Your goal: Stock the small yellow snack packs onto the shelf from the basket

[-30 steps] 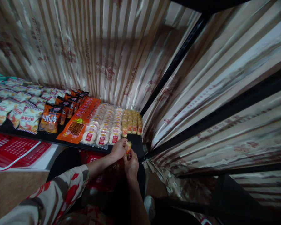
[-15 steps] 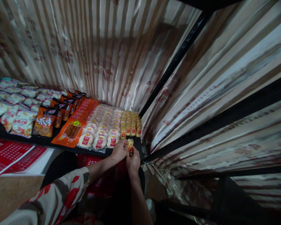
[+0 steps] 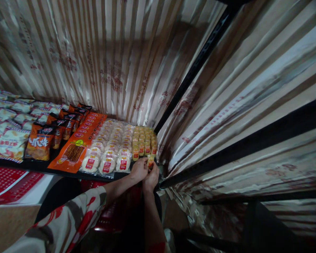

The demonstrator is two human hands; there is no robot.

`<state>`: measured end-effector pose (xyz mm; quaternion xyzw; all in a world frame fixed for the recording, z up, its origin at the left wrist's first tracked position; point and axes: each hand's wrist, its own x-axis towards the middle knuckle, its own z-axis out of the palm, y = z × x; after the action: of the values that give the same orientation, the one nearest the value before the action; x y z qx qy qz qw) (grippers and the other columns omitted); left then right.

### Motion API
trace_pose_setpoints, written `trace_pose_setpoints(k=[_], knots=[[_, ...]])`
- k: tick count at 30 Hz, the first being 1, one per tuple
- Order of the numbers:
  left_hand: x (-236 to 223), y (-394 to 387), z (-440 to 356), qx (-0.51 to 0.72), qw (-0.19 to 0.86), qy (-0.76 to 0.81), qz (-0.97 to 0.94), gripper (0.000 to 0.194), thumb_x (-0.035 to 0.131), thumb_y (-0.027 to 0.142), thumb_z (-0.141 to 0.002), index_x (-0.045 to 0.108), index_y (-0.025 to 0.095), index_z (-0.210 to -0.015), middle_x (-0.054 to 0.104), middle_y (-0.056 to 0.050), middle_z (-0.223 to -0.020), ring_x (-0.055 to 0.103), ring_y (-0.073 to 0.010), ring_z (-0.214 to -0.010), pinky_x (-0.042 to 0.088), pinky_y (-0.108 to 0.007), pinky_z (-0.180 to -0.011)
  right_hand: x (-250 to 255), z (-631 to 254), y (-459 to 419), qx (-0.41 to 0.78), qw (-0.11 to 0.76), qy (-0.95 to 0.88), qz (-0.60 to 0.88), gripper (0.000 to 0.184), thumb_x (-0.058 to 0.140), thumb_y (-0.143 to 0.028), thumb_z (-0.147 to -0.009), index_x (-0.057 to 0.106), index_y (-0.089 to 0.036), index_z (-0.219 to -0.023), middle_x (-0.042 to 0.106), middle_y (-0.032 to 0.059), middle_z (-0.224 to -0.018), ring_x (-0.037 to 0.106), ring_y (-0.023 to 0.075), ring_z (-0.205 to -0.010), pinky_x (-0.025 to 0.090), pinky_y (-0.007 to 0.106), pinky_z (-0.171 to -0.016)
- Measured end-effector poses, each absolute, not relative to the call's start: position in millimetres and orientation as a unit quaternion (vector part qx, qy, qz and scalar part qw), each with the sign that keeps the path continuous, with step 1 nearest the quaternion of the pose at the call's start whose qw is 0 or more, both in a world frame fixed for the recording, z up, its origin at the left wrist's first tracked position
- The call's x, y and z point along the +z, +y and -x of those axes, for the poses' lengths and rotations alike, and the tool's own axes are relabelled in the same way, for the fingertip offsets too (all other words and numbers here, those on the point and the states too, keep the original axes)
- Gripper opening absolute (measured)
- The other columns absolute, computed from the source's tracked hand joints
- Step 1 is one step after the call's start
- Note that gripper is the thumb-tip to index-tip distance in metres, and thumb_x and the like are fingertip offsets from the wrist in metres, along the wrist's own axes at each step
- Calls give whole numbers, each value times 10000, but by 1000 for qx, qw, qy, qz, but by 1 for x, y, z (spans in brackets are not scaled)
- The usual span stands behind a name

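Note:
My left hand (image 3: pixel 138 170) and my right hand (image 3: pixel 151 177) meet at the front right corner of a black shelf (image 3: pixel 37 166). Both pinch one small yellow wrapped snack (image 3: pixel 150 160), holding it just in front of the rows of the same yellow snacks (image 3: pixel 143 140). To the left of those lie rows of round white cakes with red labels (image 3: pixel 109 149). My left sleeve is patterned in red and beige.
Further left on the shelf lie orange flat packs (image 3: pixel 77 144), dark orange bags (image 3: pixel 40 142) and pale snack bags (image 3: pixel 7 135). Striped shiny curtains (image 3: pixel 116 59) hang behind and to the right, crossed by black bars (image 3: pixel 197 66). A red basket (image 3: pixel 5 179) sits lower left.
Both hands have moved up and forward with the small yellow snack, from below the shelf edge to the yellow rows. The view has shifted slightly.

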<state>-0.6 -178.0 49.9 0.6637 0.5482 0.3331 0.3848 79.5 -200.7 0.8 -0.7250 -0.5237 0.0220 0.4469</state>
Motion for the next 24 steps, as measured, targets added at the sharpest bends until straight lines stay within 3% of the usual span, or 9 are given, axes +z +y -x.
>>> trace_pose_setpoints(k=[13, 24], knots=[[41, -150, -16, 361, 408, 542, -640, 368, 443, 84, -770, 541, 126, -1122, 634, -99, -1084, 601, -146, -950, 454, -295, -910, -3, -88, -171, 58, 461, -502, 730, 446, 355, -282, -800, 488, -84, -1177, 529, 190, -1113, 535, 231, -971, 437, 340, -780], [40, -140, -27, 363, 442, 519, -635, 417, 433, 17, -735, 543, 135, -1119, 639, -86, -1092, 602, -129, -965, 479, -258, -873, -5, -89, -169, 65, 465, -480, 742, 475, 290, -283, -823, 437, -97, -1235, 466, 207, -1201, 467, 278, -1120, 406, 394, -860]])
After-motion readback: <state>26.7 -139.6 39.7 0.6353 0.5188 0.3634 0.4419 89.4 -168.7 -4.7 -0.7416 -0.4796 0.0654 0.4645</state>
